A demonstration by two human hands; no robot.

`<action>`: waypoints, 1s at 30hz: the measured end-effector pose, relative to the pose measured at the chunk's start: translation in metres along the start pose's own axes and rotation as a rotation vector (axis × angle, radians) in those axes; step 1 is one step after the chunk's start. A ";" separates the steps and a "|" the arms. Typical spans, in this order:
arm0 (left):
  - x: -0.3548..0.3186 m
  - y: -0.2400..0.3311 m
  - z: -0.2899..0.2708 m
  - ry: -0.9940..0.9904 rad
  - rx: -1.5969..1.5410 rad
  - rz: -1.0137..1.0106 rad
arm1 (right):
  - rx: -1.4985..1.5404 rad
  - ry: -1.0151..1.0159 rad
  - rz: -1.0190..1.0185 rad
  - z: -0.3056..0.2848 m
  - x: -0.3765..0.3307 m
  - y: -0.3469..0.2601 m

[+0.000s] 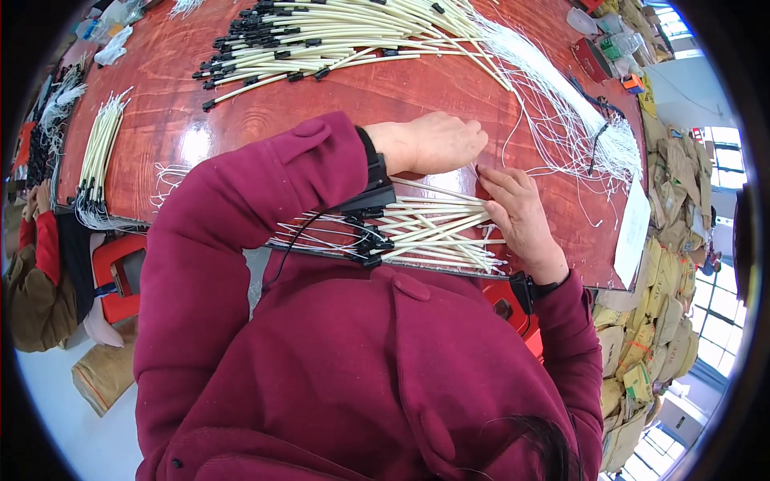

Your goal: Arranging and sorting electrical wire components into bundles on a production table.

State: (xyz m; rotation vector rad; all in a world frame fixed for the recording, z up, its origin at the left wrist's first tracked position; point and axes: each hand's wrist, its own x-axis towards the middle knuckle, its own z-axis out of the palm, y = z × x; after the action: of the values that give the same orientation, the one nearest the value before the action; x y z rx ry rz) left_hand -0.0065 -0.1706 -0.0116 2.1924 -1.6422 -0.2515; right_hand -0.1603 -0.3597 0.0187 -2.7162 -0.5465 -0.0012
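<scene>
Cream tubes (449, 228) lie in a loose pile along the near edge of the red surface (172, 104), right in front of the person, in the head camera's view looking down. Their long axis runs roughly left to right, though several cross at slants; the black connectors (370, 240) sit at the pile's left end, with thin white wires (309, 231) trailing further left, while the bare tips point toward the right edge. Both hands meet just beyond the pile's right half. The right hand (520, 210) is nearer to the tubes, at their right-hand tips, its thumb beside them and its fingers bent and reaching left; whether it holds anything cannot be told. The left hand (439, 143) is a little farther from the near edge, its forearm crossing above the connectors, its fingers curled inward and their grip hidden. Toward the far edge lies a larger bundle of tubes (353, 40), its tied white wires (561, 96) sweeping toward the right edge. A smaller bundle (103, 152) rests near the left edge, and a white sheet (632, 232) hangs by the near right corner. Beyond the left edge, a co-worker's hands (36, 200) are partly visible.
</scene>
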 end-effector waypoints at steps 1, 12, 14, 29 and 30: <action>-0.005 0.003 -0.006 0.038 0.003 -0.057 | -0.017 -0.001 -0.011 0.001 0.001 0.001; -0.120 -0.036 -0.048 0.386 -0.729 -0.678 | -0.075 -0.009 -0.040 0.001 0.013 0.014; -0.137 -0.043 -0.049 0.376 -0.938 -0.823 | -0.059 -0.019 -0.042 0.001 0.016 0.015; -0.147 -0.056 -0.069 0.335 0.056 -0.617 | -0.001 -0.076 -0.025 -0.001 0.021 0.013; -0.132 -0.059 -0.065 0.360 0.111 -0.535 | 0.020 -0.070 -0.026 0.000 0.021 0.013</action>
State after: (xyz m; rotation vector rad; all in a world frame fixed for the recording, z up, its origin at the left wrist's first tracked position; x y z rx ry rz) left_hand 0.0301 -0.0183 0.0119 2.5449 -0.8831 0.0942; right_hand -0.1355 -0.3632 0.0158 -2.6978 -0.5990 0.0929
